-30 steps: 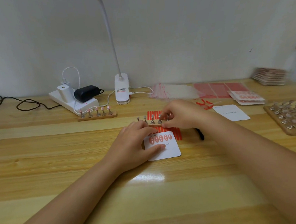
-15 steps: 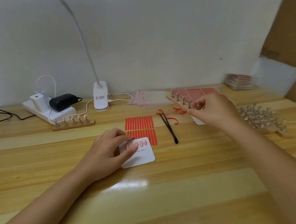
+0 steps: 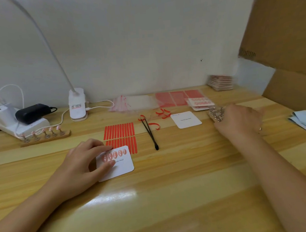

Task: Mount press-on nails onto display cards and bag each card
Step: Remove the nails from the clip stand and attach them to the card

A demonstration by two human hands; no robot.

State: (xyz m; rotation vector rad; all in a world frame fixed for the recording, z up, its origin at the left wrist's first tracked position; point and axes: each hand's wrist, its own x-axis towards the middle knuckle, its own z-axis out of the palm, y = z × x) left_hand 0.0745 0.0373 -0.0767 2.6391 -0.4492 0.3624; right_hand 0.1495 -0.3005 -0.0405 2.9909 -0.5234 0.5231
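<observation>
Carried further right since the earlier frame, a wooden strip of metal pegs (image 3: 215,113) sits in the right hand (image 3: 238,120), fingers curled around it, just beside a blank card (image 3: 186,120) and bagged cards (image 3: 200,103). Left hand (image 3: 84,162) pinches the display card (image 3: 118,163), five nails (image 3: 114,154) mounted, on the wooden table (image 3: 172,196) beside red adhesive strips (image 3: 119,130) and black tweezers (image 3: 150,134)

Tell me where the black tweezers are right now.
In the head view the black tweezers lie on the wooden table near its middle, just right of the red adhesive strips and left of the blank white card, untouched by either hand.
</observation>
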